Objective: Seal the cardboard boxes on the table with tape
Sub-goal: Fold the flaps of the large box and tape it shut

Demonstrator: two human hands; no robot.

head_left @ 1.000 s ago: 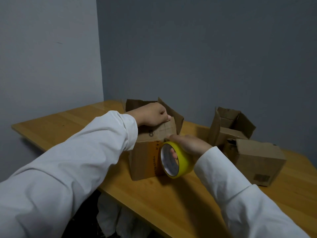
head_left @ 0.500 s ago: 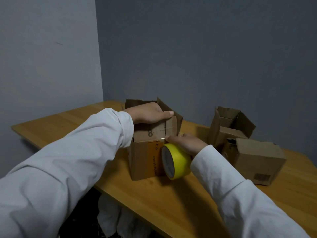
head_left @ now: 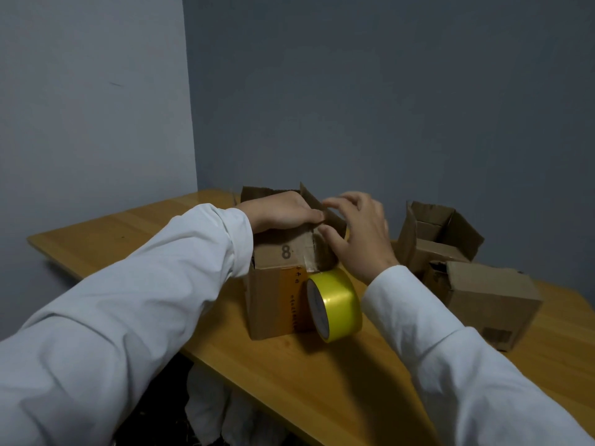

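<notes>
1. Three cardboard boxes are sitting on a wooden table: the nearest box, marked with an "8" on its folded near flap, an open box behind to the right with its flaps standing up, and a third box lying on its side just in front of that one
2. The left hand is pressing down on the near flap of the nearest box, fingers laid fairly flat over the cardboard and not curling round anything
3. The right hand is hovering over the right side of the same box, fingers spread and loosely bent, fingertips at the raised far flap; it is holding nothing, and whether it is touching the flap is hard to tell
4. A yellow tape roll is standing on its edge on the table, leaning against the front right corner of the nearest box, with no hand on it
5. The table top is showing a warm honey-coloured grain and is running back into a corner of the room, where a paler grey wall on the left is meeting a darker blue-grey wall behind
6. Both arms are wearing white sleeves, and pale cloth is showing in the dark space under the near table edge
</notes>
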